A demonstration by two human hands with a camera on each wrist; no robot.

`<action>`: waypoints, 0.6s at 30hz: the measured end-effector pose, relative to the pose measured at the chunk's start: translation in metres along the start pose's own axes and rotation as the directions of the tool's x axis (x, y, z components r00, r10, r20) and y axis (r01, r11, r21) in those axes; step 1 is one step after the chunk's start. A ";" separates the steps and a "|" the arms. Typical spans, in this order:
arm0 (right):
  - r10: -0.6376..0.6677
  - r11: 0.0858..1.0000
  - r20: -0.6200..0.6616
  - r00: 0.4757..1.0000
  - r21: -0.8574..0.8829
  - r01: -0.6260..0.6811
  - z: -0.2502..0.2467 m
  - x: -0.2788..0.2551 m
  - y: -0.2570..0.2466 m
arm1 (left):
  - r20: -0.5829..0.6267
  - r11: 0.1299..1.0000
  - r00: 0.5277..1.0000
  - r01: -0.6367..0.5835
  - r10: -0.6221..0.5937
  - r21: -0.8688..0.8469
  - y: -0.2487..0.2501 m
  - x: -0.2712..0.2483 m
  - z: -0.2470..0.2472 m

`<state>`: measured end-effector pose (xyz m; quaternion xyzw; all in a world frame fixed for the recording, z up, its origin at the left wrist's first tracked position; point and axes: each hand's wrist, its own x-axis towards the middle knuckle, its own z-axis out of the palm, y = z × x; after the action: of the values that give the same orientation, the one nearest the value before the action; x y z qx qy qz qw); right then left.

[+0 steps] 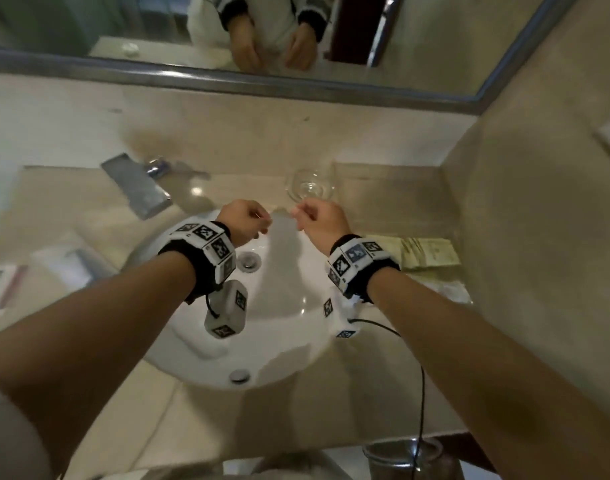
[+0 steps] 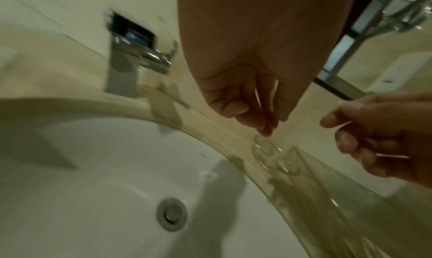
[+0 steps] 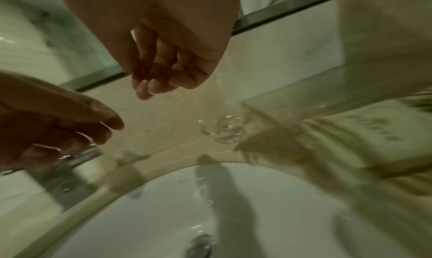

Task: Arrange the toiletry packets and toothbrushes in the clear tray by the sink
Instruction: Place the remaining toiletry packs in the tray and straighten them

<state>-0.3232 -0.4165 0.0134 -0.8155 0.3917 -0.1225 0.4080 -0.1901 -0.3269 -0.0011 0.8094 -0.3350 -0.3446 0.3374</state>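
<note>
Toothbrushes in clear wrappers [image 1: 5, 284] lie on the counter at far left, long axes pointing away. Over the sink [image 1: 289, 344], left hand [image 1: 243, 221] and right hand [image 1: 319, 220] have curled fingers; what they pinch is unclear. Beige packets [image 1: 430, 252] lie stacked at right

In front of you the round white ceramic sink [image 1: 289, 327] is smooth and glossy, with a metal drain ring [image 1: 250, 260] of duller shine. The beige stone counter [image 1: 383, 209] looks polished and catches the light. Your angular chrome tap [image 1: 137, 187] has a brushed, mirror-like metal face. The clear glass tumbler [image 1: 308, 185] and the clear plastic tray [image 3: 327, 88] are see-through and shiny. The pale paper packets [image 1: 430, 252] look matt, the wrist straps [image 1: 201, 268] black cloth.
</note>
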 end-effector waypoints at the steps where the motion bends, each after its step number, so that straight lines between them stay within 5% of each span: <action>1: -0.046 0.999 0.037 0.998 -0.006 0.046 0.014 0.002 -0.017 | -0.026 1.000 1.000 0.015 -0.016 -0.024 -0.011 -0.006 -0.017; 8: -0.237 0.971 0.266 0.934 0.051 0.232 0.121 -0.003 -0.119 | -0.218 0.974 0.949 0.216 -0.227 -0.073 -0.098 -0.072 -0.127; 13: -0.272 0.950 0.448 0.852 -0.015 0.311 0.201 -0.017 -0.161 | -0.342 0.893 0.827 0.436 -0.445 -0.110 -0.184 -0.126 -0.184; 18: -0.179 0.940 0.497 0.849 -0.169 0.297 0.263 -0.018 -0.176 | -0.411 0.810 0.702 0.547 -0.582 -0.212 -0.246 -0.166 -0.211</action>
<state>-0.1037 -0.1896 -0.0176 -0.9061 0.1866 0.0789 0.3714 -0.0379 0.0032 -0.0238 0.9173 0.0311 -0.2429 0.3139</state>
